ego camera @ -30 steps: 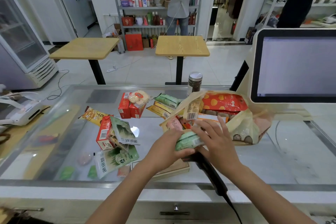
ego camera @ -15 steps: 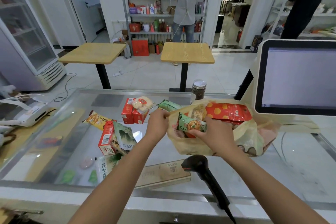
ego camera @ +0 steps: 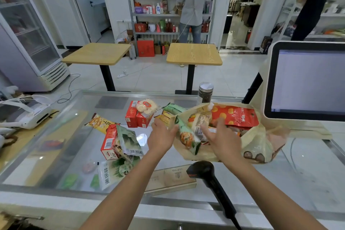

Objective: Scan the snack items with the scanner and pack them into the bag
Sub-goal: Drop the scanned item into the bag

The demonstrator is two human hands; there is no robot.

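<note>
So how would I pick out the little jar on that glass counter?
Find the big white-framed monitor at the right end of the glass counter. Left of it, behind the yellowish plastic bag, stands a dark round jar. Unlike the packets and boxes nearby, it has a silver lid.

Glass counter (ego camera: 308,183) carries the bag (ego camera: 257,147), black scanner (ego camera: 203,171), red cartons (ego camera: 137,118), loose snack packets (ego camera: 127,141), a jar (ego camera: 205,93)
</note>
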